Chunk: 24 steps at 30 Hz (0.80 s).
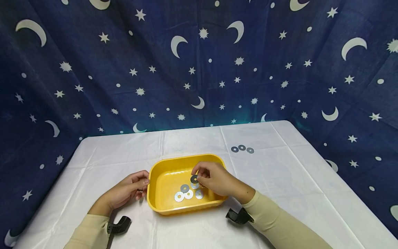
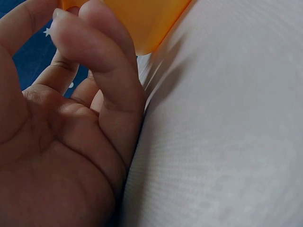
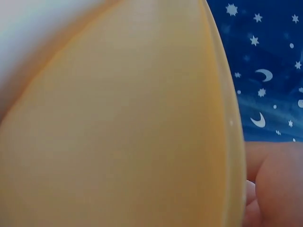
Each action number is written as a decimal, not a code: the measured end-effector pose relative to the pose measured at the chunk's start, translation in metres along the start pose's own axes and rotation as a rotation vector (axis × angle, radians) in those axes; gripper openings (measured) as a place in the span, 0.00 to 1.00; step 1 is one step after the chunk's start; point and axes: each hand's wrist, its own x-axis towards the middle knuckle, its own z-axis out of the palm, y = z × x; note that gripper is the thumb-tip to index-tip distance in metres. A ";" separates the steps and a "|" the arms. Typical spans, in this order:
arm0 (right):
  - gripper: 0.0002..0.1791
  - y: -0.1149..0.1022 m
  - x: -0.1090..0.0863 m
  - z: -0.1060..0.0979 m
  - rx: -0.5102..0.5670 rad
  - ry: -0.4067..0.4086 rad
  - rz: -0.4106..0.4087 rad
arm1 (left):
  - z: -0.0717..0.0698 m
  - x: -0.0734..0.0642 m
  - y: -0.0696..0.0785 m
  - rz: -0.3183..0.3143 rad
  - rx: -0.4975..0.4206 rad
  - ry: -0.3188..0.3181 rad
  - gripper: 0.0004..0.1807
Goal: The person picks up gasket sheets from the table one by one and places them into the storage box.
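A shallow yellow tray (image 1: 164, 207) stands on the white-covered table. At its left end my left hand (image 1: 125, 189) holds the rim between thumb and fingers; in the left wrist view the fingers (image 2: 90, 52) curl beside the orange-looking tray wall (image 2: 151, 23). My right hand (image 1: 217, 178) reaches over the tray's right side and pinches a dark grey washer (image 1: 194, 179) above the tray floor. Several flat washers (image 1: 188, 194) lie inside, below that one. The right wrist view is mostly filled by the tray wall (image 3: 123, 123), which hides most of the hand (image 3: 279, 184).
Behind the tray to the right, three grey washers (image 1: 242, 147) lie close together on the white tablecloth (image 1: 273, 166). A dark blue curtain (image 1: 199, 76) with moons and stars rises around the table. Black bands (image 1: 119, 225) sit on both wrists.
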 end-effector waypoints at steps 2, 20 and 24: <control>0.10 -0.002 0.001 0.005 -0.011 -0.003 -0.006 | 0.000 0.000 0.000 0.000 0.002 0.001 0.10; 0.09 -0.019 0.016 0.053 0.014 -0.062 -0.023 | -0.002 0.000 -0.003 -0.002 0.005 0.016 0.12; 0.07 -0.021 0.021 0.061 0.031 -0.076 -0.008 | -0.002 0.000 -0.003 0.011 -0.001 0.004 0.11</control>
